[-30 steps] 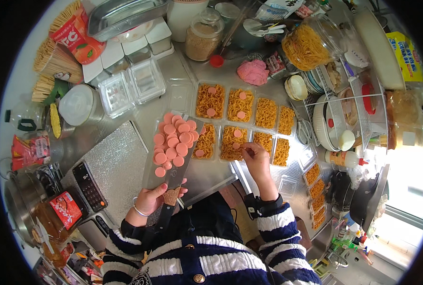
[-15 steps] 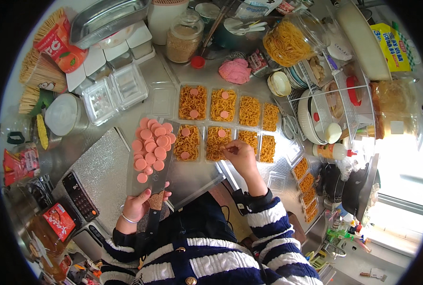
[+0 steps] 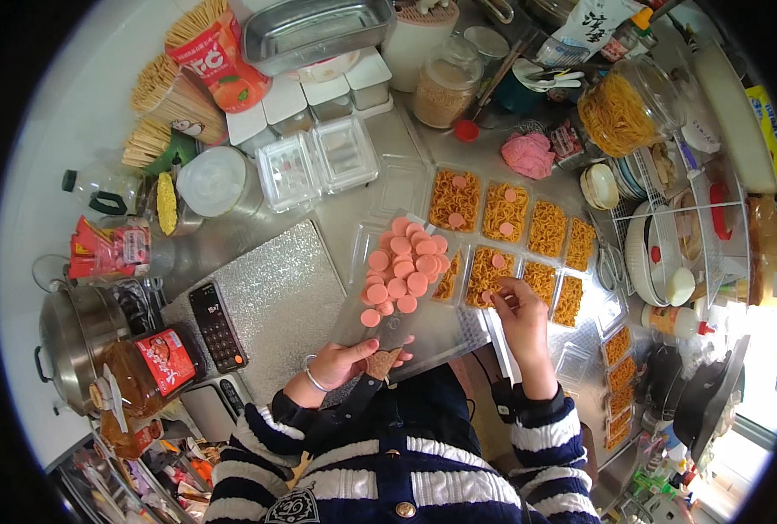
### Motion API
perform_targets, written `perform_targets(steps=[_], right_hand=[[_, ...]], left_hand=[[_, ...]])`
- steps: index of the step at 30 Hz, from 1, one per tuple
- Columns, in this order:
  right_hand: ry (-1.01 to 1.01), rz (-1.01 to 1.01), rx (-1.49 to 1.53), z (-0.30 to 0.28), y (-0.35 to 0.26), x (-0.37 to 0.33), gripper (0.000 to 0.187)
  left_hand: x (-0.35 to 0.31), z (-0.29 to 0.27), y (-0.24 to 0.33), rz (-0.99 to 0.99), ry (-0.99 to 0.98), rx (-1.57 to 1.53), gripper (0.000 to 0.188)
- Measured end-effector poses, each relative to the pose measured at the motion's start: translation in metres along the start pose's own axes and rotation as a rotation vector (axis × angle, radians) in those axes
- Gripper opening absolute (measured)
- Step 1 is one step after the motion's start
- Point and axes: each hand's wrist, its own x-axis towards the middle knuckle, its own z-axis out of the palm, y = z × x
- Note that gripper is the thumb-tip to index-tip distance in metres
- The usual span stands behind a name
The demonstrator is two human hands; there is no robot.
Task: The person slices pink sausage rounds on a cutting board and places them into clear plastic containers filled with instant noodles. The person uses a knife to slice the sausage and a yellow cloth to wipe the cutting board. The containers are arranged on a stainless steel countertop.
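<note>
My left hand (image 3: 346, 365) grips the brown handle (image 3: 379, 362) of a broad kitchen knife, its blade (image 3: 392, 325) held flat. Round pink sausage slices (image 3: 399, 269) are heaped on that blade. The fingers of my right hand (image 3: 525, 321) are pinched at a sausage slice (image 3: 487, 297), low over the near part of a clear tray of noodles (image 3: 477, 281). Another slice (image 3: 497, 261) lies farther back on the same noodles. Behind, two noodle trays (image 3: 455, 201) (image 3: 505, 211) carry two slices each. The knife and its heap partly cover the tray (image 3: 446, 284) to the left.
More noodle trays (image 3: 547, 226) stand to the right, others (image 3: 620, 375) at the lower right. Left are a silvery board (image 3: 283, 297), a calculator (image 3: 216, 323) and an open clear box (image 3: 317, 166). A pink cloth (image 3: 528, 155) and wire rack (image 3: 694, 210) lie beyond.
The whole view has swung left, so things sit farther right. A second slice now shows at my right fingertips on the noodles. The knife now overlaps the front-left tray.
</note>
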Motion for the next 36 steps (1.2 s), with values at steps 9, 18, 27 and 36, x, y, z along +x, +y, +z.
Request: perform_targets(steps=[9,18,27,36], right_hand=[[-0.077,-0.615,0.135,0.028,-0.058,-0.019,0.021],[0.021,-0.657,-0.084,0.032,-0.055,-0.025,0.022],[-0.076,-0.752,0.024,-0.017,-0.046,-0.004,0.025],[-0.114,-0.776,-0.106,-0.055,-0.049,0.020,0.026]], left_hand=[[-0.003,-0.001,-0.008,-0.112,0.087,0.158,0.051],[0.000,-0.017,0.002,-0.041,0.157,0.381,0.055],[0.023,0.027,-0.009,-0.027,0.217,0.310,0.055],[0.058,0.074,-0.041,0.066,-0.086,-0.110,0.042]])
